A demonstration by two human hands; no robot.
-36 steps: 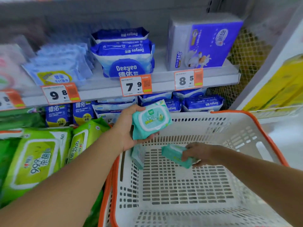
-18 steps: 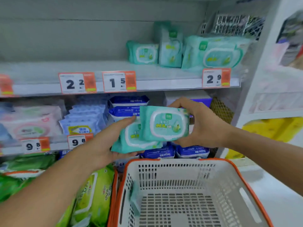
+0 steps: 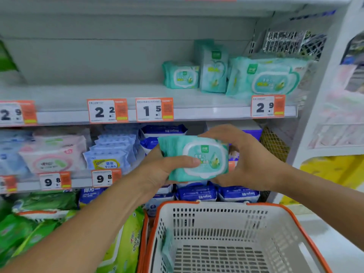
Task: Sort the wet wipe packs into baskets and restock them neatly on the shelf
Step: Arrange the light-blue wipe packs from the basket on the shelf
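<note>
Two hands are holding a stack of teal wet wipe packs in front of the shelving, above the white basket with the orange rim. The left hand is gripping the stack's left end, with the thumb lying across the front face. The right hand is curling around the stack's right end, fingers over the top edge. How many packs are in the stack cannot be told exactly. One more teal pack is leaning against the basket's inner left wall. On the upper shelf, toward its right end, three teal wipe packs are sitting together: a small pack, an upright pack just beside it, and a large pack leaning at the right. Price tags are hanging along the shelf edge. Blue packs are occupying the lower shelves behind the hands, and green packs are lying to the left of the basket.
</note>
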